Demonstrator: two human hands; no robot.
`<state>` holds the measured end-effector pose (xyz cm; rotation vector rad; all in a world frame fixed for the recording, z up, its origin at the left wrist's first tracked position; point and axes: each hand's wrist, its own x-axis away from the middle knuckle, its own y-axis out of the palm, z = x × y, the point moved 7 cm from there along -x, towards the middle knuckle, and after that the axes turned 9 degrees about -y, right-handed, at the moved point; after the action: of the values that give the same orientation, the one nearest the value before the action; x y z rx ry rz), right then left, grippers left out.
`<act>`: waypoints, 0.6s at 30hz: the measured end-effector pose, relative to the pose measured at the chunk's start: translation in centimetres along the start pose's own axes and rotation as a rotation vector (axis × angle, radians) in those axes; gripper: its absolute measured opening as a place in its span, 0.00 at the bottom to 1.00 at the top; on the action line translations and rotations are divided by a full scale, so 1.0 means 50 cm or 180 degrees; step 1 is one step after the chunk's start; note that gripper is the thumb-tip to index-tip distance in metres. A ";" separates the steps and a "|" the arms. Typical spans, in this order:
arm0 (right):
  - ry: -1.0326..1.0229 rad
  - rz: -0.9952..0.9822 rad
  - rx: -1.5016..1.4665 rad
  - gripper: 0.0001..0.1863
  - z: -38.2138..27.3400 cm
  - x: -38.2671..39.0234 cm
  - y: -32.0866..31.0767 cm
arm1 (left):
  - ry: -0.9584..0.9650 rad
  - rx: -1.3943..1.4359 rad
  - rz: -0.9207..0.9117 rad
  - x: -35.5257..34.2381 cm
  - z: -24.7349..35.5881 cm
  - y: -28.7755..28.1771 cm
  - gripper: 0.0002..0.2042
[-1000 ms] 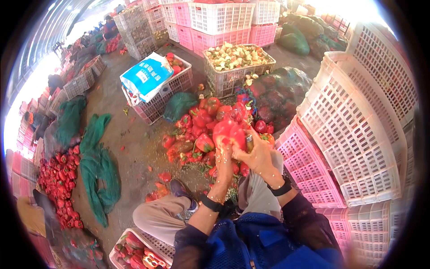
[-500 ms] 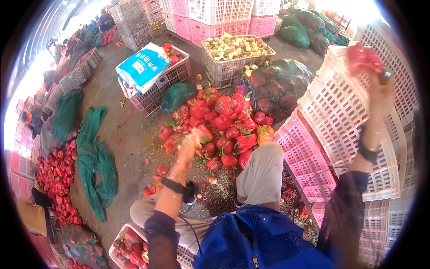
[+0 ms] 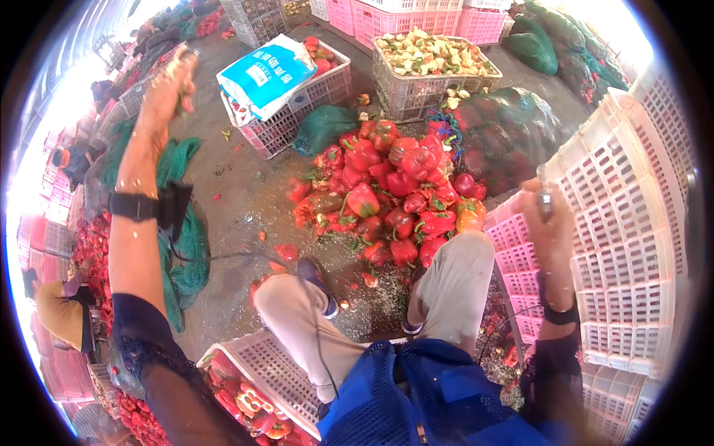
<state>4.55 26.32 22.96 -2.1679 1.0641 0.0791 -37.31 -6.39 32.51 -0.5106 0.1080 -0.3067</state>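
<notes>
Head view shows the floor (image 3: 238, 215) spreading ahead of you, with the stack of white crates (image 3: 628, 238) rising at your right and the pile of red peppers (image 3: 401, 182) straight in front, near the dark mesh sack (image 3: 513, 134). Your left hand (image 3: 169, 89) is raised well out to the left, fingers bent; you cannot tell from this view whether anything sits in it. Your right hand (image 3: 549, 215), blurred beside the crates, is closed around a small metal tool (image 3: 546, 204). Take any one whole pepper, such as the stemmed pepper (image 3: 364, 201) on the near side of the pile: expect it to be light and hollow, fairly stiff but liable to crack if you squeeze hard. Its glossy skin is likely slippery, so cup the broad shoulders in your palm with fingers spread around the wall. Don't lift by the thin green stem (image 3: 344, 205), which could snap away.
</notes>
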 end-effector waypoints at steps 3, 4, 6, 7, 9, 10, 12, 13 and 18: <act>-0.0234 -0.0190 -0.0725 0.07 0.024 -0.009 0.105 | -0.0211 -0.0497 -0.0777 0.023 -0.087 0.131 0.20; -0.0182 -0.0299 -0.0930 0.07 0.043 -0.004 0.148 | -0.0303 -0.0503 -0.1314 0.010 -0.173 0.197 0.18; -0.0115 -0.0659 -0.0822 0.08 0.066 -0.008 0.225 | -0.0914 0.0245 -0.1687 0.041 -0.316 0.326 0.19; -0.0016 -0.0859 -0.0448 0.09 0.071 -0.007 0.243 | -0.1374 0.0704 -0.1974 0.045 -0.368 0.403 0.18; 0.0098 -0.1027 -0.0413 0.10 0.072 -0.021 0.261 | -0.2357 0.1596 -0.2065 0.023 -0.505 0.557 0.08; 0.0179 -0.0932 -0.0481 0.10 0.090 -0.029 0.259 | -0.2309 0.1747 -0.2273 0.003 -0.510 0.641 0.06; 0.0327 -0.0768 -0.0630 0.09 0.130 -0.046 0.260 | -0.1951 0.1635 -0.2203 -0.057 -0.402 0.752 0.11; 0.0346 -0.0617 -0.0676 0.09 0.151 -0.056 0.255 | -0.1710 0.1891 -0.2389 -0.098 -0.313 0.795 0.10; 0.0505 -0.0188 -0.0622 0.08 0.210 -0.090 0.230 | -0.0773 0.2725 -0.1592 -0.370 -0.049 0.790 0.24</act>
<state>-4.08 31.15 10.13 -2.4132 1.1194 -0.0172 -44.95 31.01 11.26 0.2921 -0.3852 -0.7288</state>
